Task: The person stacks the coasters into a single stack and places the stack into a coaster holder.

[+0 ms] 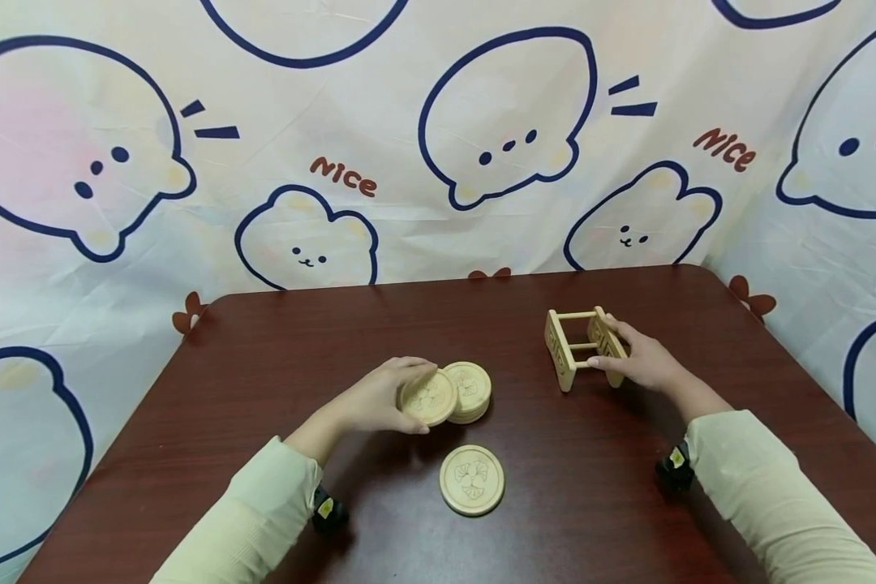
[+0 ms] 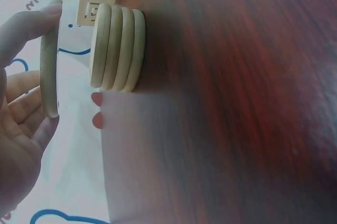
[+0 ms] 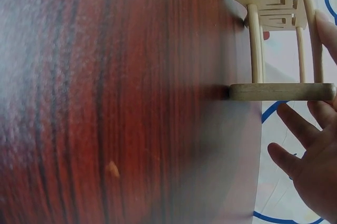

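Observation:
My left hand [image 1: 375, 397] holds a round wooden coaster [image 1: 429, 397] by its edges, thumb on one side and fingers on the other. In the left wrist view this coaster [image 2: 49, 66] is raised apart from a stack of several coasters [image 2: 118, 50] on the table. Nearer the front lies a single coaster [image 1: 472, 480], flat, with a carved leaf pattern face up. To the right stands a wooden coaster holder [image 1: 559, 349] with two cut-out side panels joined by rods. My right hand [image 1: 650, 357] grips its right panel, thumb at a near rod.
All of it stands on a dark reddish-brown wooden table [image 1: 277, 349] with rounded far corners. Right behind the far edge hangs a white cloth [image 1: 409, 243] printed with cartoon bears. A black wrist camera [image 1: 328, 513] sits under the left sleeve, another camera [image 1: 675, 469] under the right.

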`<action>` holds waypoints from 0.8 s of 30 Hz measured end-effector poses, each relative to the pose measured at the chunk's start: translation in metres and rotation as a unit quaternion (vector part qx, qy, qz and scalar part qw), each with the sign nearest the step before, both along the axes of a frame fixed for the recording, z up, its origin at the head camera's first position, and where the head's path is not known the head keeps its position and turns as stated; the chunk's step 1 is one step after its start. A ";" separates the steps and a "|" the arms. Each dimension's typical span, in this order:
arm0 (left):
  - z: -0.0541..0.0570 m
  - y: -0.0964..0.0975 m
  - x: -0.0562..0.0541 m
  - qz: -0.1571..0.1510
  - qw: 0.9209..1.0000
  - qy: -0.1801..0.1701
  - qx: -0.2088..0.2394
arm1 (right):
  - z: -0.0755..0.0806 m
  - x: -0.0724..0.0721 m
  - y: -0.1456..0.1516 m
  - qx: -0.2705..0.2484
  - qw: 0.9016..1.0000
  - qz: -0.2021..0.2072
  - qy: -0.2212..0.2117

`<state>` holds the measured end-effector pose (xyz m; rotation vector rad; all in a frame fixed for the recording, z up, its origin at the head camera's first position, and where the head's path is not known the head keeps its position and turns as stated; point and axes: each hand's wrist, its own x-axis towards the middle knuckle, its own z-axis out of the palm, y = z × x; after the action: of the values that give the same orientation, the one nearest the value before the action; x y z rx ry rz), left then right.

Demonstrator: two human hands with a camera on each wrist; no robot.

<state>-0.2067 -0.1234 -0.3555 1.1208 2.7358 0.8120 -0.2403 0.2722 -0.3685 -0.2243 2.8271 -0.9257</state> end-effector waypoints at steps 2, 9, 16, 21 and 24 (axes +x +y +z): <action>-0.001 0.002 -0.003 0.001 1.000 -0.002 0.000 | -0.001 0.000 0.000 0.000 1.000 0.001 -0.001; -0.002 0.009 -0.011 0.007 1.000 -0.002 0.004 | -0.001 -0.003 0.000 0.002 1.000 0.007 0.011; -0.003 0.018 -0.017 0.006 1.000 0.007 0.009 | -0.004 -0.005 0.003 0.007 1.000 0.009 0.018; -0.005 0.025 -0.022 0.006 1.000 0.017 0.001 | -0.005 -0.004 0.003 0.005 1.000 0.004 0.009; -0.005 0.028 -0.024 0.006 1.000 0.015 -0.002 | -0.003 -0.003 0.002 0.006 1.000 0.003 0.006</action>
<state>-0.2310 -0.0954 -0.3606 1.1266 2.7686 0.7983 -0.2438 0.2742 -0.3718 -0.2368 2.8404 -0.9090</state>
